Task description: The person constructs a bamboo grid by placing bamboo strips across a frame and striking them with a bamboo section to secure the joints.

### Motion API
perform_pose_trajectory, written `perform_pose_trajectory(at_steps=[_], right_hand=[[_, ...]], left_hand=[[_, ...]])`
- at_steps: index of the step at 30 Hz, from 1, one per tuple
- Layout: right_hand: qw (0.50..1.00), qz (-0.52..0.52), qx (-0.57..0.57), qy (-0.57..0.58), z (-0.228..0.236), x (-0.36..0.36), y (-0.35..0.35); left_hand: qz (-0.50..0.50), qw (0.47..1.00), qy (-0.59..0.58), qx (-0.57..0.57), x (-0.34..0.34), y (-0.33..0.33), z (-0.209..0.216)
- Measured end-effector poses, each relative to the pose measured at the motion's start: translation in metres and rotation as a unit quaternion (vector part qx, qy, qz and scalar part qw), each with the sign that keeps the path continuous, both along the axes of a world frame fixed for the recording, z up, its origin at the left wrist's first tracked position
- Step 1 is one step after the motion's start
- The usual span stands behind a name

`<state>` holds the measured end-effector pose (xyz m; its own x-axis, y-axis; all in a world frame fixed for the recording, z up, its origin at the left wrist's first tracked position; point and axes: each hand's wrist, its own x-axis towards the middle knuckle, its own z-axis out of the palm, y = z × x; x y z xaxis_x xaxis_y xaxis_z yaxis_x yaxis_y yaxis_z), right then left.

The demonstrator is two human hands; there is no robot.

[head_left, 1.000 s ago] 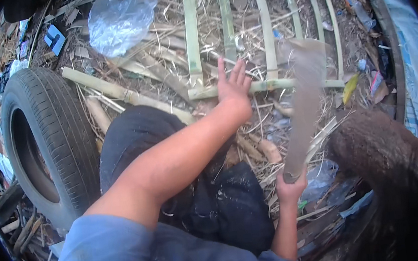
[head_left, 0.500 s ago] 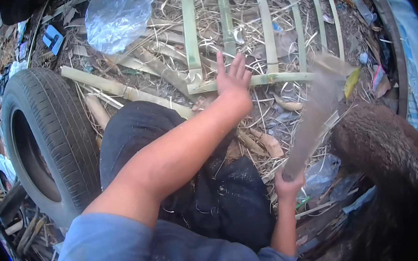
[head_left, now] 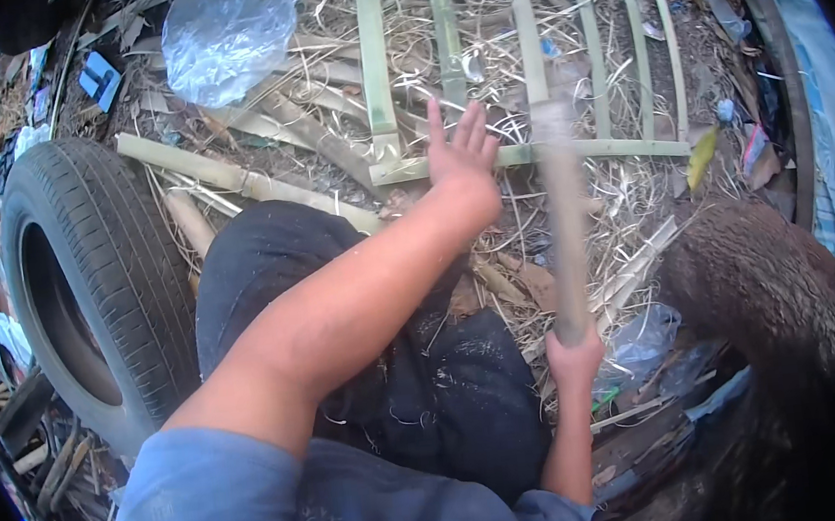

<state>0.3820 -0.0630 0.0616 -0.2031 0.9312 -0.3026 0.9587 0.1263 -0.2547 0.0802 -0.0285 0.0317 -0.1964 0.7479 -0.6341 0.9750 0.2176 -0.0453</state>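
Note:
My left hand (head_left: 462,161) lies over a crosswise split-bamboo strip (head_left: 618,148), its fingers stretched out and spread. The part of the strip beneath it is hidden. Several long green bamboo slats (head_left: 374,54) run away from that strip in a row, side by side. My right hand (head_left: 575,354) is closed round the near end of a long, straight, greyish-brown tool (head_left: 566,236). Motion smears this tool, so its exact kind cannot be told. Its far end appears over the crosswise strip, at the foot of a middle slat; whether they touch is unclear.
A worn tyre (head_left: 128,278) stands at my left, beside a slanting bamboo piece (head_left: 239,177). A clear plastic bag (head_left: 230,37) lies at the far left. To the right is a thick brown log (head_left: 755,268). Shavings and litter cover the ground.
The tool in my right hand has swung leftward, from the strip's right part to the foot of a middle slat. My left hand has stayed on the strip.

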Motion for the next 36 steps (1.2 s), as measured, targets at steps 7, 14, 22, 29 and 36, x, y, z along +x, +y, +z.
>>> perform_pose_trajectory(at_steps=[7,14,22,29,36], right_hand=[[1.0,-0.002,-0.026,0.002,-0.007,-0.005,0.005],[0.999,-0.012,-0.039,-0.014,0.006,-0.01,0.001],[0.998,-0.011,-0.001,0.062,-0.008,-0.001,-0.002],[0.996,-0.035,-0.035,0.073,-0.003,0.008,-0.012],[0.978,-0.095,0.051,0.178,0.076,0.0,-0.015]], left_hand=[[0.012,1.0,-0.008,-0.013,-0.006,0.004,0.002],[0.012,1.0,-0.019,-0.007,-0.007,0.003,0.005],[0.004,1.0,-0.015,-0.011,-0.004,0.002,0.008],[0.007,1.0,-0.008,0.004,-0.006,-0.002,0.002],[0.007,1.0,-0.025,0.002,-0.018,-0.009,0.017]])
